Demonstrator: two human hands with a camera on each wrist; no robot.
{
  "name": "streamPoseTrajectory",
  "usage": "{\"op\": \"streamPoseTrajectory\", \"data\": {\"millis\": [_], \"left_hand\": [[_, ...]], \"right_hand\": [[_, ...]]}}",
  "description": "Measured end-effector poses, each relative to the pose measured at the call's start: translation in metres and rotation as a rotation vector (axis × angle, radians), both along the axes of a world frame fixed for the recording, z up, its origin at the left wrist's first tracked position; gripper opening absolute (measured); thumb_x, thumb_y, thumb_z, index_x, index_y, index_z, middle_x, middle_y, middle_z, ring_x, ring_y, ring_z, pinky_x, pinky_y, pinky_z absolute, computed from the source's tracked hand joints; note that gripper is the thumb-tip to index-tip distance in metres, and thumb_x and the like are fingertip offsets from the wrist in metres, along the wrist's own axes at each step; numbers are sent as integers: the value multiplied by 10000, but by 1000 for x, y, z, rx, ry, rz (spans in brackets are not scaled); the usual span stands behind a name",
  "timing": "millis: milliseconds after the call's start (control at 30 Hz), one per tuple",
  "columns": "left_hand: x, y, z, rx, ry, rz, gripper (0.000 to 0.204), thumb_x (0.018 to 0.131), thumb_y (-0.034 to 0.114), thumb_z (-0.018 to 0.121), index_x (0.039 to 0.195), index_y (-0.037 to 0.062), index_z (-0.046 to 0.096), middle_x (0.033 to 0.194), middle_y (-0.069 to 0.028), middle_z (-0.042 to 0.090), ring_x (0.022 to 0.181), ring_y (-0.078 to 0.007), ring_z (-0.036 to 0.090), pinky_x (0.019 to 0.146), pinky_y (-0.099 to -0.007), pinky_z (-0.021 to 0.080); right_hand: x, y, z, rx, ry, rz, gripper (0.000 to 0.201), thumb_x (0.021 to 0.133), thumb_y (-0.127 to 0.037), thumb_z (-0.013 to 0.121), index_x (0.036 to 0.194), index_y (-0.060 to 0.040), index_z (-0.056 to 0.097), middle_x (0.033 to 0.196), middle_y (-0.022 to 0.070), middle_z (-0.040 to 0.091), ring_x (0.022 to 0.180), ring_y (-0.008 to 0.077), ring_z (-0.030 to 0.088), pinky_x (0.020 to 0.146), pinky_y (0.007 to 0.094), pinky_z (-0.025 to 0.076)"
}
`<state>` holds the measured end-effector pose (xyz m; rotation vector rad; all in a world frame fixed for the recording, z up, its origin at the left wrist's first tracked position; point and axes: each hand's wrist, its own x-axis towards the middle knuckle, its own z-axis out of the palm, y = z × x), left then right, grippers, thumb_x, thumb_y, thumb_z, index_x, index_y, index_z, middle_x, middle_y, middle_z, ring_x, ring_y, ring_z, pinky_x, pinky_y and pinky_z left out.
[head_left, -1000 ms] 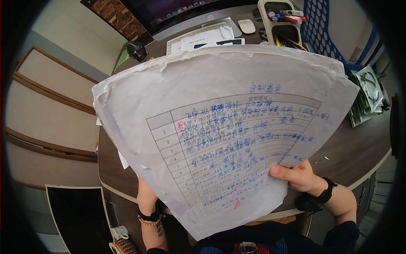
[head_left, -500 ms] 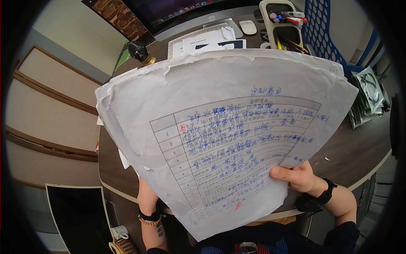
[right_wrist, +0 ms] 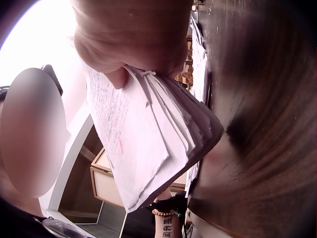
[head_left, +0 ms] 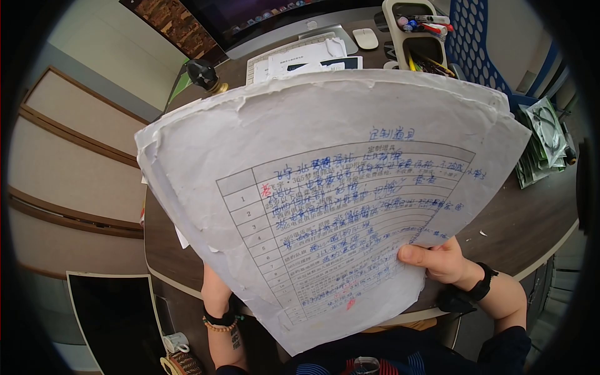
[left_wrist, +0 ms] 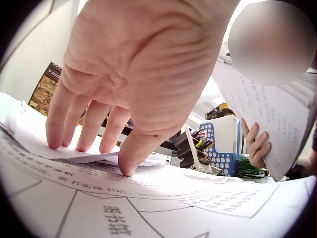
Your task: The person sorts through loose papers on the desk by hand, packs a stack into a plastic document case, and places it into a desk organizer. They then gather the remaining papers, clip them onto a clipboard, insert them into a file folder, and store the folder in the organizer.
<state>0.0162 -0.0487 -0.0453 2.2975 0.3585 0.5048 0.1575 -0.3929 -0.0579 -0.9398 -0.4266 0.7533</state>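
Observation:
My right hand (head_left: pixel 440 259) grips a thick stack of worn papers (head_left: pixel 337 112) by its lower right edge, thumb across the front sheet. That sheet bears a printed table with blue handwriting and a few red marks. From the right wrist view, the layered, curled page edges (right_wrist: pixel 171 116) show beneath the hand. Behind the raised stack, most of my left hand (head_left: pixel 215 290) is hidden in the head view. Its own wrist view shows the left hand (left_wrist: pixel 114 99) with fingers extended downward, fingertips and thumb resting on printed sheets (left_wrist: pixel 163 191) spread over the desk.
Beyond the stack stand a monitor (head_left: pixel 281 25), a white mouse (head_left: pixel 364 39), a pen holder (head_left: pixel 389 31) and a black-and-gold stamp-like object (head_left: pixel 203 75). A blue perforated rack (head_left: pixel 469 44) and green-and-clear packets (head_left: pixel 540 140) are at right. The dark desk (head_left: pixel 500 212) curves around.
The stack tilts slightly and shifts back to almost where it was a second ago. The right hand keeps its grip; the left forearm stays nearly still.

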Motion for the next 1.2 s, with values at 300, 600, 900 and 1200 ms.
{"op": "streamPoseTrajectory", "data": {"millis": [300, 600, 900, 1200], "left_hand": [[0, 3, -4, 3, 8, -3, 338, 817, 77, 659, 1099, -88, 574, 1052, -178, 660, 931, -254, 635, 826, -355, 490], [-10, 5, -9, 12, 20, 0, 331, 819, 74, 656, 1098, -86, 576, 1048, -180, 660, 924, -254, 637, 819, -353, 492], [-10, 9, -12, 19, 26, 2, 324, 821, 72, 653, 1096, -83, 578, 1044, -183, 660, 918, -253, 639, 811, -352, 495], [-12, 12, -16, 25, 35, -3, 317, 824, 69, 650, 1094, -81, 580, 1041, -186, 660, 912, -253, 641, 804, -350, 498]], "right_hand": [[0, 0, 2, -2, 15, -1, 492, 877, -65, 673, 1321, 4, 471, 1261, 123, 568, 1148, 215, 537, 966, 344, 445], [-1, -1, 1, -5, 18, 12, 483, 877, -54, 669, 1316, 4, 477, 1252, 120, 575, 1136, 214, 548, 957, 344, 454], [-1, -1, 1, -2, 13, 9, 486, 876, -50, 668, 1318, 4, 474, 1251, 121, 576, 1135, 215, 550, 956, 346, 458], [-1, 0, 0, 12, 12, -3, 487, 873, -47, 671, 1315, 7, 474, 1248, 124, 578, 1130, 216, 552, 952, 344, 460]]}}
